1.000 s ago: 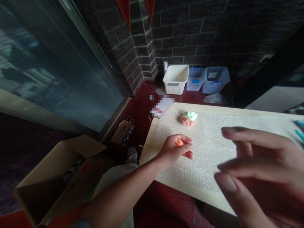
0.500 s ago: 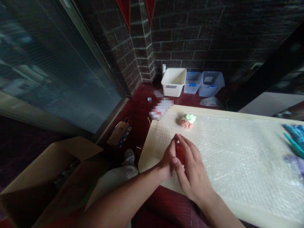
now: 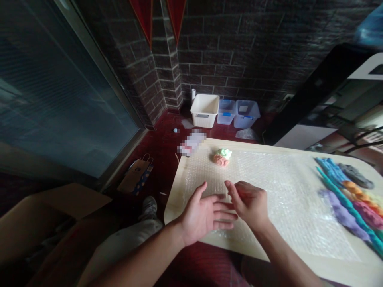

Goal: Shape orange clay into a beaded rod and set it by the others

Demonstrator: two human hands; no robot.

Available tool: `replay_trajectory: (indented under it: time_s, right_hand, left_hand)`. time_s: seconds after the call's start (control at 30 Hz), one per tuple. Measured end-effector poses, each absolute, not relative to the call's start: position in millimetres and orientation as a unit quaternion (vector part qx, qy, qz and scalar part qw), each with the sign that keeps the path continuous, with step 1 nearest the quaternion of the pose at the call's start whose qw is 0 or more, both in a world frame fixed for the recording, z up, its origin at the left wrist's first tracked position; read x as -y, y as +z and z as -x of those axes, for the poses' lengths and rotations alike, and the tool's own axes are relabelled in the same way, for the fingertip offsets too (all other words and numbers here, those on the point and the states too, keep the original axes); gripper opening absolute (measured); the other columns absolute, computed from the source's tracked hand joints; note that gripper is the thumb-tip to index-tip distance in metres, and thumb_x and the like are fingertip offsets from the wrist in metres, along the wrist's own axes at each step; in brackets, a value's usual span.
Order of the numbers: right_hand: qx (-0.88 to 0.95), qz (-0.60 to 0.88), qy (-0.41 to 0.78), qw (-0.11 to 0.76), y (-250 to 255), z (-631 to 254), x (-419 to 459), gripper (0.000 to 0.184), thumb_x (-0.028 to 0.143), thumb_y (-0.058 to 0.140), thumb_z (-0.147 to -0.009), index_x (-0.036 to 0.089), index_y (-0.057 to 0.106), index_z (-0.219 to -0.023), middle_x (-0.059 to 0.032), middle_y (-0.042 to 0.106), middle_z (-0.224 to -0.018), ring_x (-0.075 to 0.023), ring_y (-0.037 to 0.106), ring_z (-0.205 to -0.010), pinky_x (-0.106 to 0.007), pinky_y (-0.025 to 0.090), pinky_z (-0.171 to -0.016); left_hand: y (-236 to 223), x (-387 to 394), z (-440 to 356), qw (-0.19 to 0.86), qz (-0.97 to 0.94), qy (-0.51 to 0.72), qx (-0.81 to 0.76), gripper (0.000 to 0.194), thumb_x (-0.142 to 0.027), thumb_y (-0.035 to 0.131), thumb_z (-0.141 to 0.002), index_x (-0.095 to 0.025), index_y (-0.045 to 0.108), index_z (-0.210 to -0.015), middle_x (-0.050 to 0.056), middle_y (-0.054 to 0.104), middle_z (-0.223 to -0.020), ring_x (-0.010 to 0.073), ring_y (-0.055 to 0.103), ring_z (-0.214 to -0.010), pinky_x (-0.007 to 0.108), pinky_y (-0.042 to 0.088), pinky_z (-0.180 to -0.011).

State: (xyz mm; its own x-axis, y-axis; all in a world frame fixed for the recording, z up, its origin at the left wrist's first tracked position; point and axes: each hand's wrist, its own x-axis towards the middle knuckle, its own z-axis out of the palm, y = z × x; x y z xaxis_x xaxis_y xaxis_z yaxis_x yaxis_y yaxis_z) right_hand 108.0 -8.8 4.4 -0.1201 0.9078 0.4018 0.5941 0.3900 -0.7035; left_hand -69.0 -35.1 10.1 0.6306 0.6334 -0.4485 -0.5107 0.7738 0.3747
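Observation:
Over the table's near left part, my left hand (image 3: 202, 217) is open with the palm turned up and the fingers apart. Its fingertips reach to my right hand (image 3: 251, 203), whose fingers are curled in while the thumb sticks up. A dull red patch shows among the curled fingers, seemingly a red lump of modelling clay; most of it is hidden. Beyond my hands, a pink and green clay lump (image 3: 222, 157) lies on the bubble wrap (image 3: 275, 187) that covers the pale table (image 3: 176, 195).
Coloured clay-like pieces lie at the table's right, among them a purple piece (image 3: 344, 213) and a blue piece (image 3: 330, 170). By the brick wall stand a cream bin (image 3: 205, 115) and two clear boxes. A paper bag (image 3: 134, 175) and cardboard box (image 3: 77, 201) are at left.
My hands, cupped together around a red lump before, have come apart. The left has opened flat and the right has curled closed. The view has swung right, showing more of the coloured pieces.

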Motion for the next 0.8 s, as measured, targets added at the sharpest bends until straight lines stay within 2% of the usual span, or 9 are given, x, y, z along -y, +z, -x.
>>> replay_trajectory:
  time_s: [0.13, 0.23, 0.33, 0.4, 0.47, 0.53, 0.6, 0.7, 0.8]
  right_hand:
    - [0.636, 0.579, 0.273, 0.431, -2.2, -105.0, 4.3, 0.064, 0.054, 0.062, -0.099, 0.020, 0.051, -0.047, 0.0006, 0.049, -0.042, -0.0104, 0.043, -0.038, -0.027, 0.030, -0.043]
    - [0.623, 0.574, 0.311, 0.430, -6.1, -97.7, 5.8, 0.067, 0.057, 0.061, -0.099, 0.021, 0.041, -0.046, 0.0038, 0.036, -0.041, -0.0084, 0.033, -0.038, -0.027, 0.023, -0.041]
    - [0.650, 0.562, 0.293, 0.420, -5.9, -88.0, 10.3, 0.061, 0.055, 0.056, -0.102, 0.021, 0.047, -0.052, 0.0027, 0.042, -0.046, -0.0109, 0.039, -0.041, -0.027, 0.030, -0.043]
    - [0.698, 0.535, 0.253, 0.402, -4.9, -79.3, 14.6, 0.049, 0.050, 0.049, -0.106, 0.019, 0.064, -0.071, -0.0033, 0.060, -0.062, -0.0170, 0.057, -0.055, -0.030, 0.046, -0.052]
    - [0.758, 0.490, 0.216, 0.373, -5.3, -68.9, 20.0, 0.041, 0.046, 0.043, -0.108, 0.016, 0.071, -0.109, -0.0131, 0.074, -0.096, -0.0264, 0.071, -0.085, -0.040, 0.058, -0.076]
    - [0.818, 0.435, 0.179, 0.331, -7.3, -58.9, 26.4, 0.049, 0.042, 0.040, -0.108, 0.013, 0.057, -0.144, -0.0207, 0.070, -0.132, -0.0352, 0.066, -0.122, -0.057, 0.053, -0.103]
    - [0.860, 0.388, 0.147, 0.295, -8.9, -52.4, 33.4, 0.063, 0.040, 0.042, -0.107, 0.011, 0.035, -0.162, -0.0235, 0.055, -0.155, -0.0402, 0.048, -0.147, -0.067, 0.036, -0.119]
    - [0.873, 0.364, 0.145, 0.292, -7.3, -53.5, 42.6, 0.074, 0.041, 0.044, -0.106, 0.013, 0.015, -0.169, -0.0206, 0.043, -0.166, -0.0410, 0.031, -0.158, -0.070, 0.024, -0.125]
    - [0.831, 0.385, 0.178, 0.360, -4.1, -65.4, 46.4, 0.065, 0.044, 0.042, -0.106, 0.021, 0.027, -0.165, -0.0185, 0.046, -0.162, -0.0411, 0.037, -0.153, -0.068, 0.032, -0.121]
  left_hand:
    - [5.4, 24.6, 80.4, 0.847, -0.130, 0.375, -0.354, 0.065, -0.067, 0.045, -0.094, -0.010, 0.069, -0.113, 0.019, 0.074, -0.104, 0.0302, 0.072, -0.088, 0.039, 0.051, -0.080]
    - [6.9, 17.2, 82.8, 0.821, -0.113, 0.412, -0.380, 0.054, -0.057, 0.046, -0.096, -0.009, 0.071, -0.101, 0.017, 0.073, -0.095, 0.0252, 0.070, -0.079, 0.036, 0.051, -0.074]
    - [8.1, 15.5, 75.7, 0.812, -0.060, 0.441, -0.379, 0.046, -0.049, 0.047, -0.099, -0.010, 0.070, -0.094, 0.014, 0.073, -0.091, 0.0220, 0.069, -0.077, 0.035, 0.053, -0.076]
    - [7.4, 15.3, 68.0, 0.816, -0.020, 0.457, -0.354, 0.044, -0.051, 0.049, -0.099, -0.012, 0.069, -0.091, 0.010, 0.071, -0.084, 0.0199, 0.068, -0.074, 0.033, 0.053, -0.075]
    - [5.5, 13.1, 61.4, 0.818, 0.012, 0.472, -0.329, 0.046, -0.058, 0.053, -0.098, -0.015, 0.068, -0.090, 0.006, 0.068, -0.078, 0.0191, 0.067, -0.071, 0.031, 0.054, -0.073]
    - [2.7, 8.1, 57.7, 0.801, 0.041, 0.497, -0.331, 0.047, -0.061, 0.054, -0.097, -0.016, 0.068, -0.091, 0.005, 0.067, -0.075, 0.0189, 0.067, -0.069, 0.031, 0.054, -0.071]
    - [0.3, 1.8, 57.1, 0.775, 0.066, 0.513, -0.363, 0.043, -0.056, 0.058, -0.097, -0.016, 0.067, -0.087, 0.004, 0.068, -0.074, 0.0172, 0.066, -0.067, 0.029, 0.054, -0.068]
    - [-0.3, -3.9, 58.9, 0.738, 0.014, 0.523, -0.426, 0.036, -0.048, 0.075, -0.088, -0.017, 0.061, -0.074, 0.000, 0.064, -0.067, 0.0112, 0.060, -0.058, 0.023, 0.049, -0.058]
    - [3.6, -2.3, 59.8, 0.687, -0.121, 0.530, -0.482, 0.050, -0.056, 0.081, -0.080, -0.017, 0.055, -0.062, -0.003, 0.054, -0.054, 0.0076, 0.047, -0.045, 0.021, 0.034, -0.043]
